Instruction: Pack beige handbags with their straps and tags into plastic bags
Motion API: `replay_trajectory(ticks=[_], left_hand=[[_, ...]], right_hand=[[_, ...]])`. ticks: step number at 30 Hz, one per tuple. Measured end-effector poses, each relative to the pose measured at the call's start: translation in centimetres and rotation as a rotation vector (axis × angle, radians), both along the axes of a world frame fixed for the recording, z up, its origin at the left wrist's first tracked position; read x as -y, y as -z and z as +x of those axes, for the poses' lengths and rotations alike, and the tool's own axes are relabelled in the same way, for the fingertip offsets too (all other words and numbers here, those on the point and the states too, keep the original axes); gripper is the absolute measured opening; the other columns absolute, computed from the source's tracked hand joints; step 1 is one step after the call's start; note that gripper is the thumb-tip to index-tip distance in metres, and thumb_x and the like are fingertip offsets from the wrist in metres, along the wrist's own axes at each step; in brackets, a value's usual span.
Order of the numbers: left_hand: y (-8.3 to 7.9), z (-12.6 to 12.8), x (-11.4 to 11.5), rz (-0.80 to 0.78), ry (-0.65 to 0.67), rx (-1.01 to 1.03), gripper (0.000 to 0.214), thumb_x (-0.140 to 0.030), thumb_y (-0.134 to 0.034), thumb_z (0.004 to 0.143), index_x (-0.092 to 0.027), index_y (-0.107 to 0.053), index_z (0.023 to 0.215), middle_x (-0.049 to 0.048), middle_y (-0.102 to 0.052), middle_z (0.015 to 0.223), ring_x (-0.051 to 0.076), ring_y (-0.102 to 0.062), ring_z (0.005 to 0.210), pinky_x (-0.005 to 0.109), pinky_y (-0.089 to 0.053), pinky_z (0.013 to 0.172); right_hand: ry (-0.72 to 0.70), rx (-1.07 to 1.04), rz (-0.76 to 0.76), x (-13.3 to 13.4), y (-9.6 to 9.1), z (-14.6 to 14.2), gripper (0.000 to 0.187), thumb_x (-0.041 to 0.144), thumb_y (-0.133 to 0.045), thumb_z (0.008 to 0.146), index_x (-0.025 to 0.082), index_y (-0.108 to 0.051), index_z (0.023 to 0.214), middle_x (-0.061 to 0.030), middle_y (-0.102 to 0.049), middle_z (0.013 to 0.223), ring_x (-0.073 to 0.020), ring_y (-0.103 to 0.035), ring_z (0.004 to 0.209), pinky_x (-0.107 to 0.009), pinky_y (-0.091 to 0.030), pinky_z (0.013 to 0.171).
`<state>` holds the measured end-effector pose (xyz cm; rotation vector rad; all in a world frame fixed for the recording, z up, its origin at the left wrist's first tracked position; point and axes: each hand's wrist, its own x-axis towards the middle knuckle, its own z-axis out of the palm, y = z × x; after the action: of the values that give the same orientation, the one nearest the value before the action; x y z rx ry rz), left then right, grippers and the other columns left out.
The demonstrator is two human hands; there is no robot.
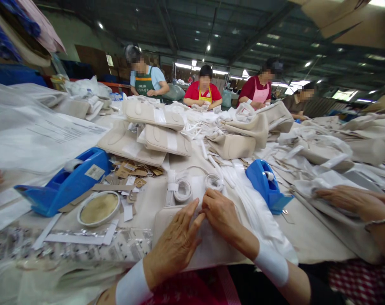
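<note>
In front of me a beige bag (160, 218) lies flat, partly covered by white wrapping. At its far edge stand two rolled, white-wrapped loops (182, 198), probably its handles. My left hand (176, 237) rests on the bag with fingers stretched forward, its thumb and forefinger near the other hand's fingertips. My right hand (222, 214) has its fingers curled and pressed together just below the right loop. Whatever sits between those fingertips is hidden.
Blue tape dispensers stand left (68, 182) and right (265, 186). A round tub (99, 208), paper tags (129, 169) and plastic packets (122, 245) lie left. Beige bags (167, 140) are stacked ahead. A neighbour's hands (354, 201) work at right; several people sit opposite.
</note>
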<state>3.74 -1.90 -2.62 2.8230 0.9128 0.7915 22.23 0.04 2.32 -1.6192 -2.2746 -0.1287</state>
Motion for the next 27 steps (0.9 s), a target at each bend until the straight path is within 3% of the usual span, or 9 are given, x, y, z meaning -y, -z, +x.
replay_trajectory(ticks=[3, 7, 11, 14, 17, 19, 22, 24, 27], left_hand=[[0.2, 0.0, -0.1, 0.105, 0.011, -0.032, 0.059, -0.015, -0.055, 0.090, -0.015, -0.036, 0.145, 0.0166, -0.032, 0.155, 0.031, -0.024, 0.146, 0.054, -0.034, 0.116], [0.1, -0.1, -0.2, 0.189, 0.120, -0.085, 0.044, -0.017, -0.047, 0.096, -0.015, -0.045, 0.140, 0.0109, -0.053, 0.142, 0.025, -0.038, 0.140, 0.048, -0.035, 0.117], [-0.5, 0.0, -0.3, 0.215, 0.125, -0.088, 0.041, -0.019, -0.046, 0.097, -0.016, -0.048, 0.138, 0.0092, -0.058, 0.137, 0.023, -0.049, 0.132, 0.047, -0.040, 0.114], [-0.7, 0.1, -0.4, 0.248, 0.135, -0.104, 0.043, -0.017, -0.046, 0.096, -0.016, -0.048, 0.139, 0.0086, -0.059, 0.137, 0.023, -0.052, 0.129, 0.047, -0.043, 0.111], [-0.4, 0.0, -0.7, 0.321, 0.137, -0.079, 0.043, -0.015, -0.045, 0.094, -0.014, -0.049, 0.138, 0.0088, -0.060, 0.135, 0.023, -0.052, 0.128, 0.045, -0.044, 0.110], [0.0, -0.1, -1.1, 0.379, 0.134, -0.072, 0.045, -0.013, -0.047, 0.092, -0.013, -0.050, 0.137, 0.0088, -0.059, 0.136, 0.022, -0.051, 0.130, 0.043, -0.042, 0.112], [0.7, -0.2, -1.7, 0.452, 0.140, -0.106, 0.047, -0.014, -0.052, 0.090, -0.014, -0.051, 0.137, 0.0074, -0.057, 0.139, 0.022, -0.047, 0.133, 0.041, -0.036, 0.116], [1.0, -0.3, -1.9, 0.480, 0.140, -0.097, 0.046, -0.016, -0.053, 0.090, -0.015, -0.053, 0.135, 0.0067, -0.058, 0.138, 0.020, -0.047, 0.133, 0.038, -0.033, 0.118], [0.9, -0.4, -2.0, 0.489, 0.146, -0.066, 0.043, -0.018, -0.053, 0.090, -0.015, -0.056, 0.133, 0.0068, -0.062, 0.134, 0.019, -0.049, 0.132, 0.035, -0.030, 0.120]], right_hand=[[0.010, 0.020, -0.011, -0.5, -0.5, -0.1, 0.017, 0.008, -0.059, 0.085, 0.019, -0.060, 0.073, -0.0017, -0.061, 0.083, -0.0155, -0.057, 0.080, -0.027, -0.038, 0.068], [0.022, -0.003, 0.005, -0.9, -0.6, -0.5, 0.017, 0.011, -0.064, 0.083, 0.020, -0.059, 0.070, -0.0009, -0.061, 0.080, -0.0151, -0.058, 0.074, -0.027, -0.036, 0.061], [0.008, -0.117, 0.083, -0.6, -1.2, 0.3, 0.011, 0.012, -0.058, 0.089, 0.020, -0.061, 0.082, -0.0015, -0.063, 0.088, -0.0147, -0.059, 0.074, -0.026, -0.039, 0.063], [-0.001, -0.413, 0.257, -0.8, -2.7, 4.3, 0.016, 0.018, -0.048, 0.095, 0.021, -0.063, 0.088, -0.0026, -0.064, 0.089, -0.0158, -0.060, 0.081, -0.027, -0.044, 0.073], [0.313, -0.602, 0.313, -1.4, -4.8, 11.7, 0.017, 0.024, -0.051, 0.090, 0.021, -0.067, 0.093, -0.0047, -0.066, 0.096, -0.0192, -0.059, 0.089, -0.030, -0.045, 0.080], [0.578, -0.656, 0.243, -1.6, -5.9, 17.0, 0.017, 0.023, -0.054, 0.085, 0.019, -0.069, 0.091, -0.0063, -0.067, 0.097, -0.0204, -0.059, 0.088, -0.033, -0.044, 0.082], [0.760, -0.683, 0.109, -1.3, -6.3, 22.8, 0.013, 0.018, -0.056, 0.085, 0.015, -0.067, 0.077, -0.0055, -0.066, 0.078, -0.0183, -0.059, 0.074, -0.034, -0.046, 0.075], [0.789, -0.735, -0.028, -1.0, -5.9, 24.5, 0.016, 0.021, -0.059, 0.088, 0.014, -0.065, 0.076, -0.0009, -0.064, 0.069, -0.0141, -0.058, 0.063, -0.030, -0.047, 0.067], [0.777, -0.829, -0.182, -1.0, -4.8, 24.6, 0.018, 0.029, -0.060, 0.093, 0.013, -0.065, 0.085, 0.0025, -0.064, 0.068, -0.0104, -0.058, 0.057, -0.026, -0.049, 0.059]])
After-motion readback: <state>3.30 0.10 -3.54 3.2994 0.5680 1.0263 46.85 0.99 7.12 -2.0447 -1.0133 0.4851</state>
